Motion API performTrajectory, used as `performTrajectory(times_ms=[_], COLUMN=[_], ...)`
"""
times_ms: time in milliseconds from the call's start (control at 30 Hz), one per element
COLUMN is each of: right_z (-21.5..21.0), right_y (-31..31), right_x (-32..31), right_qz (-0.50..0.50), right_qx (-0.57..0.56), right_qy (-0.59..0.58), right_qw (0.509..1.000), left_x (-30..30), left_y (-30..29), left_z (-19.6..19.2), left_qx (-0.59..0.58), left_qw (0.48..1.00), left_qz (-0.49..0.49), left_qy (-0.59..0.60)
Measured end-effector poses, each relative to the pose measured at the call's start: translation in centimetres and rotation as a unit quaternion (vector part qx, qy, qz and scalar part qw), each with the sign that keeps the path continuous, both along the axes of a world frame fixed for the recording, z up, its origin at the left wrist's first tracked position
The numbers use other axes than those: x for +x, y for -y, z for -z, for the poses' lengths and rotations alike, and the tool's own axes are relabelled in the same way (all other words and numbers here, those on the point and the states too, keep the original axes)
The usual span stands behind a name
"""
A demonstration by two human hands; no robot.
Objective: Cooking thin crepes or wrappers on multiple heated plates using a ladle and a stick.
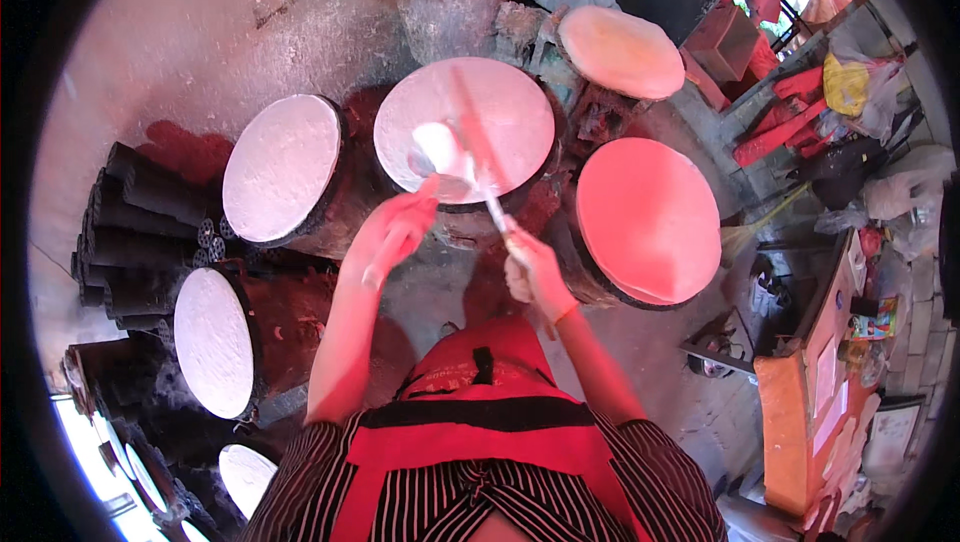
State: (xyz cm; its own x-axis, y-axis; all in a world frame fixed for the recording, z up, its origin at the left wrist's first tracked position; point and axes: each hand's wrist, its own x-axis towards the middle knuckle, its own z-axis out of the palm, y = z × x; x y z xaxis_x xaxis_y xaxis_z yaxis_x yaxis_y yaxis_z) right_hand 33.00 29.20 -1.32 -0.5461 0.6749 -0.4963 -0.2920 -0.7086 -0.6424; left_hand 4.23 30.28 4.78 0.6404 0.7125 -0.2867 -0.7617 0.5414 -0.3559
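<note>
The white mass (pixel 435 145), blurred, is above the middle round plate (pixel 415 102); it is probably soft and sticky, better supported from below. The left hand (pixel 405 222) seems closed around a grey handled tool (pixel 455 188). The right hand (pixel 540 267) grips a pale stick (pixel 493 204), probably light and stiff, at its lower part. Both 2 forearms reach forward, converging.

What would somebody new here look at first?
Probably the big round discs curving around the person, above all the middle disc, straight ahead. At its near edge, the left hand holds a blurred ladle-like tool, and the right hand a stick-like tool. Next might come the dark stacked cylinders at far left and the bright red apron below.
</note>
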Motion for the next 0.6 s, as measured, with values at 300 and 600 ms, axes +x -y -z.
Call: performTrajectory(times_ms=[300,600], right_z=[3.5,1.7], right_y=[7.4,13.6], right_x=[-1.4,-0.7], right_qz=[0.001,0.039], right_qx=[0.347,0.355], right_qy=[0.376,0.489], right_qw=[0.859,0.796], left_x=[-3.3,-3.7], left_y=[9.6,16.7], left_z=[-2.5,1.0], left_qx=[-0.093,-0.035], left_qw=[0.923,0.856], left_qz=[0.065,0.086], left_qy=[-0.367,-0.509])
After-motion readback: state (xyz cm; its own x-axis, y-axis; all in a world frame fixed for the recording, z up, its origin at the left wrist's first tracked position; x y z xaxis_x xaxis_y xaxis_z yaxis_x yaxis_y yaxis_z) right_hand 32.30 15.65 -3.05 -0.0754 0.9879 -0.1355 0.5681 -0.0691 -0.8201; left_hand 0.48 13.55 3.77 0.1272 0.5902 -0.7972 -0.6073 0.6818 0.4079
